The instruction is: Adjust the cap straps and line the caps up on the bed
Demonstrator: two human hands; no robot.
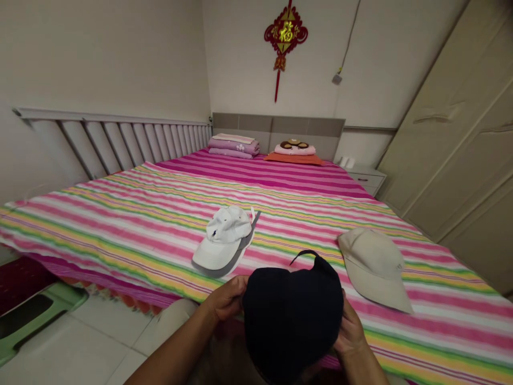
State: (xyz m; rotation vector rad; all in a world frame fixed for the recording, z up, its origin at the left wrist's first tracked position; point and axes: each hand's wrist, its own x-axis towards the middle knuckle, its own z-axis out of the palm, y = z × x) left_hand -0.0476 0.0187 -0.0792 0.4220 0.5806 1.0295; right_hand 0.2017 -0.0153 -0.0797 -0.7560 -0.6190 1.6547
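Note:
Between my two hands is a dark navy baseball cap [290,315], held up just over the near edge of the bed, with its back strap [306,253] standing out at the far side. My left hand [230,297] grips its left side, thumb and fingers closed. On the right side, my right hand [350,326] holds the edge, some fingers hidden behind the cap. A white cap [226,235] with a small dark logo lies ahead on the bed, stacked over or beside a grey brim [236,262]. Off to the right rests a beige cap [374,264].
A striped sheet [132,214] covers the bed. Folded purple bedding [234,147] and a pink and orange stack [294,152] lie by the headboard [256,124]. A white rail [132,136] runs along the left. A green stool [44,310] stands on the tiled floor.

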